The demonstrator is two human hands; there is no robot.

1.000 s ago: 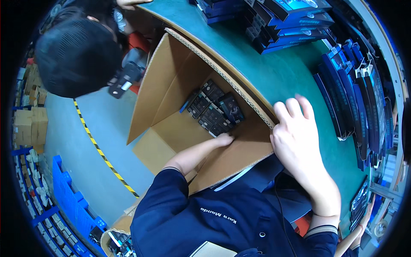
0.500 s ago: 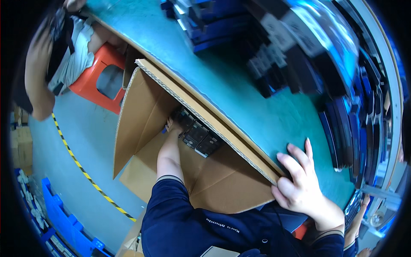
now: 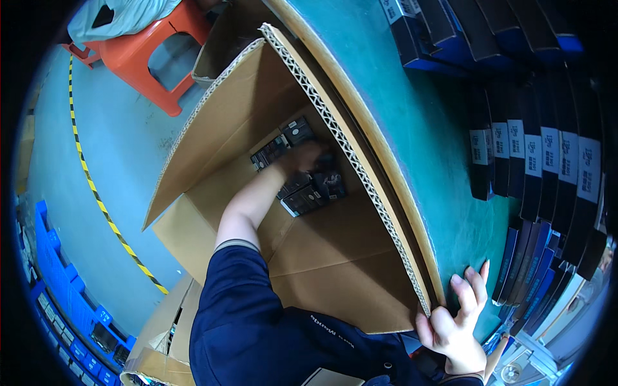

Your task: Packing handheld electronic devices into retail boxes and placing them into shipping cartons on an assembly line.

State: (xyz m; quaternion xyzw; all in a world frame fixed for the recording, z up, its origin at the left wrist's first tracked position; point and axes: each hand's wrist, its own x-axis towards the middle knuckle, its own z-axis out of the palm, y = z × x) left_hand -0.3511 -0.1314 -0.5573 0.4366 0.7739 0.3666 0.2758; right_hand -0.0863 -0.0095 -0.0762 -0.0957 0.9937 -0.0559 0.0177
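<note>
My left hand (image 3: pixel 306 158) reaches deep into a large open cardboard box (image 3: pixel 341 260), over small dark boxes (image 3: pixel 302 198) lying in several places on its bottom. Shadow and blur hide its fingers, and I cannot tell whether it holds one of them. At the box's near right corner, my right hand (image 3: pixel 456 325) has thumb and forefinger closed on the cardboard edge, while its other fingers stretch out over the green tabletop (image 3: pixel 418 128).
Rows of dark flat boxes (image 3: pixel 537 157) stand on the table at the right. An orange stool (image 3: pixel 138 58) is at the upper left. Yellow-black tape (image 3: pixel 106 212) runs along the floor, beside blue bins (image 3: pixel 61 257). Another carton (image 3: pixel 154 347) sits at the lower left.
My left hand has moved right within the box, from the far left of the dark boxes to over their middle. More dark boxes show. My right hand stays at the corner; the view has turned.
</note>
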